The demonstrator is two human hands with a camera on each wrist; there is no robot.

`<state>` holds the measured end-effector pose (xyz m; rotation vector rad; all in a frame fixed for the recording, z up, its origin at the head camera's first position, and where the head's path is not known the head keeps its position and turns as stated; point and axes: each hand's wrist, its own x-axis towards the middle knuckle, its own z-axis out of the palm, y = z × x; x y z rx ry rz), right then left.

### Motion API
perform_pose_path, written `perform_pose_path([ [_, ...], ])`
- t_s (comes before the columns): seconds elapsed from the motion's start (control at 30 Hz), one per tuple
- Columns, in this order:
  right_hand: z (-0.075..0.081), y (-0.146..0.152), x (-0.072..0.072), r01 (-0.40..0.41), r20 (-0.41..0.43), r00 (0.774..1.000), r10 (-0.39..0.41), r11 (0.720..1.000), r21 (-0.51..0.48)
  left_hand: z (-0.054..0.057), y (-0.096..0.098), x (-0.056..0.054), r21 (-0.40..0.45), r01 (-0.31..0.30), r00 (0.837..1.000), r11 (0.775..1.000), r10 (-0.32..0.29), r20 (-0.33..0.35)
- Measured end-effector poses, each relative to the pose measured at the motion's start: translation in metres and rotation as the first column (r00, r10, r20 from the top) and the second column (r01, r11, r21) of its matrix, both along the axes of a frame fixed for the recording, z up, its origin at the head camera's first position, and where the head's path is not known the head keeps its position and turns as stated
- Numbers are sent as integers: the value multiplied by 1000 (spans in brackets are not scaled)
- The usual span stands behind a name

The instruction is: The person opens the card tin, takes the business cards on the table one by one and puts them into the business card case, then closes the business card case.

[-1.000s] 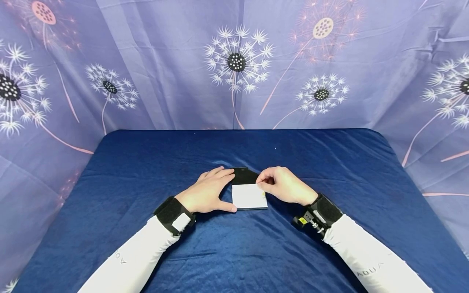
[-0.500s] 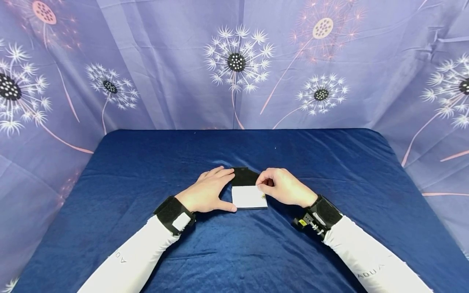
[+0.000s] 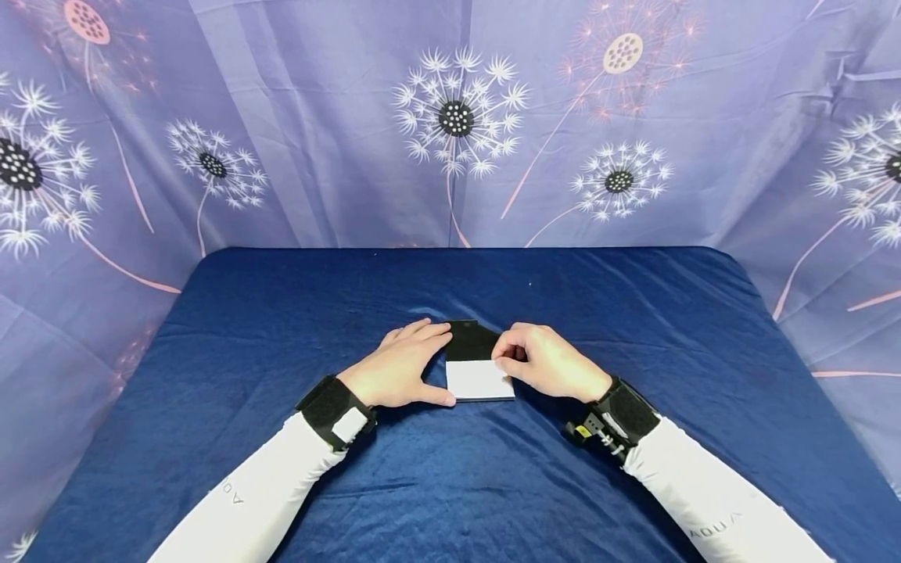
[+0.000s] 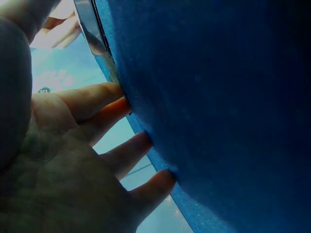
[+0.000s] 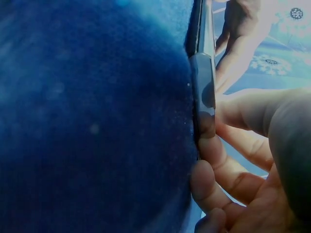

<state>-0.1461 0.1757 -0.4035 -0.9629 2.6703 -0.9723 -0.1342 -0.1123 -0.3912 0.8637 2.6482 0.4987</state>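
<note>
A small flat thing with a white panel (image 3: 479, 381) nearest the person and a black, slanted flap-like part (image 3: 468, 342) beyond it lies on the blue cloth. My left hand (image 3: 403, 369) is spread along its left side, the thumb at the near corner and fingertips beside the black part. My right hand (image 3: 551, 361) pinches the white panel's far right corner between thumb and forefinger. Both wrist views catch a glossy, reflecting side of the flat thing, a strip (image 4: 89, 26) on the left and an edge (image 5: 204, 80) on the right. Its exact kind is unclear.
Dark blue velvety cloth (image 3: 450, 485) covers the table. Behind and at the sides hangs a lilac curtain (image 3: 317, 102) printed with dandelions. Black bands with small devices (image 3: 611, 421) sit on both wrists, over white sleeves (image 3: 253, 493).
The white panel's far edge has come a little nearer the person, so more of the black part shows. My right hand has shifted slightly nearer too; my left hand stays in place.
</note>
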Motion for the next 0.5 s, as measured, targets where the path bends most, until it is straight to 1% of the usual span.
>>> perform_pose_path([
  [0.5,1,0,3,-16,-38,999,16,1000,-3,2,0,1,0,1,1000,1000,-1,0],
])
